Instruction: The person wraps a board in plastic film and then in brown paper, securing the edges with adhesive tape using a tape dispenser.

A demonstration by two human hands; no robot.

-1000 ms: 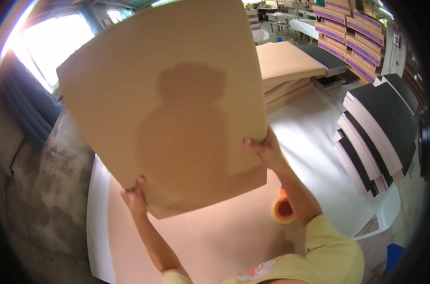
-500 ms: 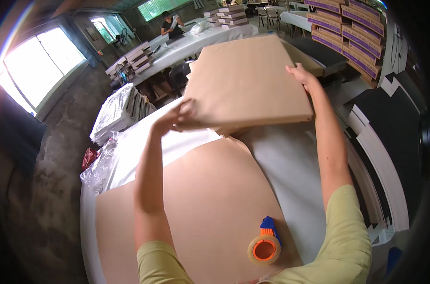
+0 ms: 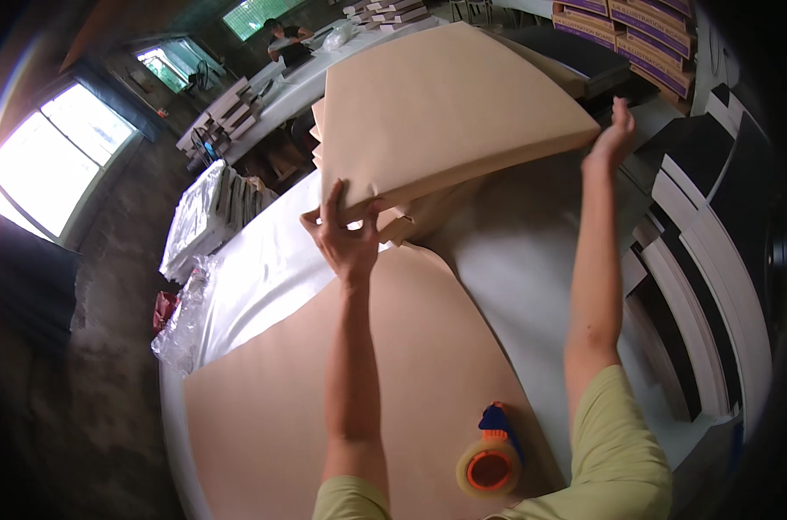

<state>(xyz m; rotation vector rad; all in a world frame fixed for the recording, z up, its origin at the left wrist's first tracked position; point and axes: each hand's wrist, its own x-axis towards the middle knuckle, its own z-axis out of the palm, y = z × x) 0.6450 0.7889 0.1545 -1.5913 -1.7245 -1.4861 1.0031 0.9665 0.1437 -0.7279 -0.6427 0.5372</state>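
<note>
Gripping the brown parcel [image 3: 450, 113] is the half-curled left hand [image 3: 346, 241], the right hand [image 3: 612, 145] open beside one corner.

Both arms reach forward from the lower edge. The left forearm [image 3: 354, 373] runs nearly straight up from a short yellow-green sleeve [image 3: 350, 499], ending in the left hand [image 3: 346, 247], its back turned to view, thumb [image 3: 371, 219] to the right and forefinger [image 3: 333, 201] raised, with a gap between them. The right forearm [image 3: 597, 260] stands almost upright, bent slightly at the elbow [image 3: 591, 336]. The right hand [image 3: 614, 141] tips outward at the wrist [image 3: 596, 166], fingers pointing upward, higher than the left.
</note>
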